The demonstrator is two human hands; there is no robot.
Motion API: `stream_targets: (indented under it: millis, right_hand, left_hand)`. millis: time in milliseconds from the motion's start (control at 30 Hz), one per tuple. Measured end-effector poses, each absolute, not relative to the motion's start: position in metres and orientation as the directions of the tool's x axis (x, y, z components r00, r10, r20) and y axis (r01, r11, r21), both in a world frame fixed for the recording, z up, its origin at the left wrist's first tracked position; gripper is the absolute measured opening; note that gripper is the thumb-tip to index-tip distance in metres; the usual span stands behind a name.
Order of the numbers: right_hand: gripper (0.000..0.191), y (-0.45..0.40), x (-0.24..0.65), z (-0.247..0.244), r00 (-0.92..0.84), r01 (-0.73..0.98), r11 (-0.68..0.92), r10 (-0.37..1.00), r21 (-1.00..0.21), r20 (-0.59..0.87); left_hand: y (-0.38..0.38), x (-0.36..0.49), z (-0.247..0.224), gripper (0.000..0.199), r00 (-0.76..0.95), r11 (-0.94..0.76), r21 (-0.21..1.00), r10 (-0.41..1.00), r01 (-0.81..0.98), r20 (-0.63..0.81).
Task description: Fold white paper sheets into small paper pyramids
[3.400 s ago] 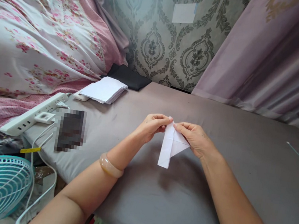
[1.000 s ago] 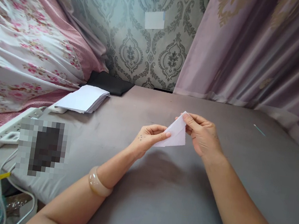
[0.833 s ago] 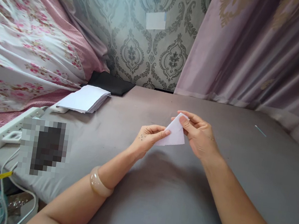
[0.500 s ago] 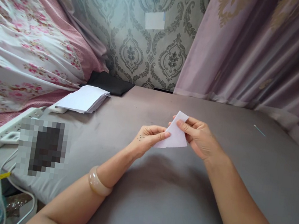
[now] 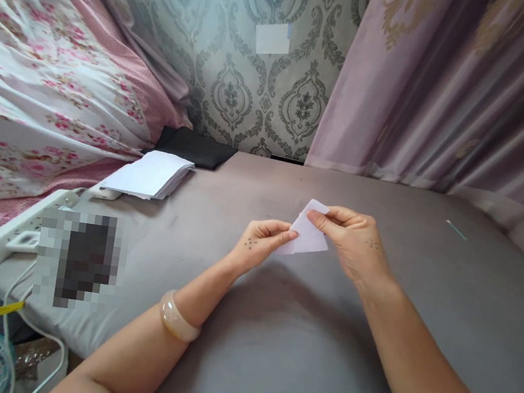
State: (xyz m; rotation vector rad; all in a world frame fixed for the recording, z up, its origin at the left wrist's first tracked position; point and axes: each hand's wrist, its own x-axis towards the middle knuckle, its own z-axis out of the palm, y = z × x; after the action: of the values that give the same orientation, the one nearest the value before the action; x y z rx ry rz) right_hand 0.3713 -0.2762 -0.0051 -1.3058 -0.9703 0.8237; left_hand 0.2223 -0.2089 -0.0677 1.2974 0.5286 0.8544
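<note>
Patterned wallpaper (image 5: 230,91) and a pinkish curtain (image 5: 394,91) can be seen at the back, with a grey sheet (image 5: 469,317) spread out in front. So, a piece of folded white paper (image 5: 311,237) is being held up above that sheet, not rested on it. Its lower left side is pinched by the left hand (image 5: 255,242), thumb laid on top, and the upper part is gripped by the right hand (image 5: 358,239), thumb pressed close to the top edge. What's being done by the fingers tucked behind can't be seen, tbh. Looks like a fold is being lined up or creased, though exactly which one can't be made out. For the next move, the layers would probably need to be matched up and the edge pressed flat, with the left pinch made firm so nothing gets shifted. More paper is piled in a stack (image 5: 145,173) off to the left, touched by neither hand
</note>
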Motion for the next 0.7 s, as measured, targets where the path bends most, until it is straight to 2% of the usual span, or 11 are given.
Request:
stream_targets:
  millis: [133, 267, 367, 533, 700]
  right_hand:
    - [0.024, -0.279, 0.366, -0.001, 0.437, 0.153, 0.106, 0.885, -0.983, 0.163]
    - [0.025, -0.279, 0.365, -0.001, 0.444, 0.15, 0.104, 0.881, -0.983, 0.161]
    - [0.028, -0.279, 0.364, -0.004, 0.45, 0.179, 0.106, 0.876, -0.978, 0.177]
    - [0.02, -0.276, 0.356, -0.014, 0.362, 0.427, 0.18, 0.864, -0.886, 0.35]
    - [0.022, -0.275, 0.348, -0.026, 0.319, 0.507, 0.169, 0.874, -0.846, 0.366]
  left_hand:
    - [-0.208, 0.222, -0.071, 0.025, 0.617, -0.025, 0.977, 0.773, -0.21, 0.152]
    - [-0.209, 0.221, -0.069, 0.027, 0.653, -0.035, 0.983, 0.743, -0.181, 0.146]
    - [-0.21, 0.222, -0.065, 0.03, 0.596, -0.063, 0.966, 0.776, -0.252, 0.206]
    - [-0.212, 0.223, -0.056, 0.022, 0.397, -0.016, 0.903, 0.895, -0.428, 0.205]
    - [-0.211, 0.222, -0.055, 0.018, 0.382, 0.016, 0.884, 0.905, -0.468, 0.186]
